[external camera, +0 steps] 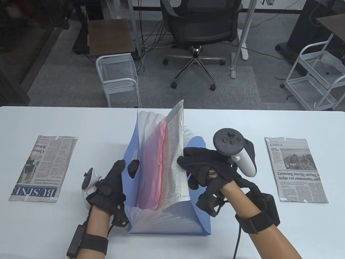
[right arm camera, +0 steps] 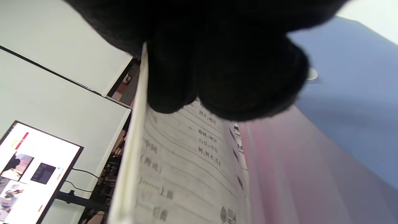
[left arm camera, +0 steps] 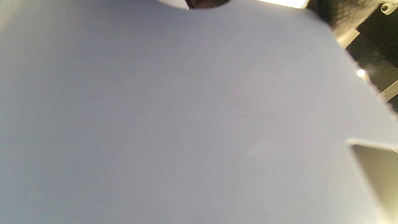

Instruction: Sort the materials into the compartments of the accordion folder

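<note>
In the left wrist view, blue folder wall [left arm camera: 186,124] hides the fingers; grip untellable.

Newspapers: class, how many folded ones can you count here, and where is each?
3: left newspaper flat on the table, right newspaper flat too, third newspaper upright in the folder. More may hide inside.
</note>
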Motion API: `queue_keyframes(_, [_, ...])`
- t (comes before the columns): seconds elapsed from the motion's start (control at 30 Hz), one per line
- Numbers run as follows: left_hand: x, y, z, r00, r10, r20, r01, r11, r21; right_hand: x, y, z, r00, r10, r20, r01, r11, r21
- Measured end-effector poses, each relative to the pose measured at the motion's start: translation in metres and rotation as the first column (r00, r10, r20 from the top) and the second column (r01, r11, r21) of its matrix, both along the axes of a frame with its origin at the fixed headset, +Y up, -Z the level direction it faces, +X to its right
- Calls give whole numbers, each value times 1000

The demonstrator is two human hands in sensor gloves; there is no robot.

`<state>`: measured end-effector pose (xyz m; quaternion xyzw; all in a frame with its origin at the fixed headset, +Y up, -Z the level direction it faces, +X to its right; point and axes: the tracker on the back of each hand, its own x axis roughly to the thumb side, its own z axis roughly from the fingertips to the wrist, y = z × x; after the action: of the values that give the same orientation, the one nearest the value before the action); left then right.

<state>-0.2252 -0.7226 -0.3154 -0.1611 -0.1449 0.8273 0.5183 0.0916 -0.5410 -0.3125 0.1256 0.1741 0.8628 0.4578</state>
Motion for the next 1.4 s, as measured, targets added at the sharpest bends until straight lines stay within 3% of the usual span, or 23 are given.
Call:
queue_keyframes(0.27, [1, 0, 0, 1000, -5, -1, 5, 1000, 1, -13, -18, -2, 983, 179, 26, -178, 983, -43])
queue_keyframes(0.6, [1, -1, 0, 1000, -9, -2, 9, 1000, 2, -40, -23, -2, 922, 381, 71, -381, 925, -16])
queue_keyframes(0.93, [2, -1, 1, 1000, -4, -2, 4, 1000, 3, -59, -32, 2, 910, 405, 90, -409, 912, 29])
queue_keyframes(1.4, [4, -2, 1, 1000, -5, -4, 5, 1000, 3, -74, -42, 0, 857, 512, 59, -514, 858, 11])
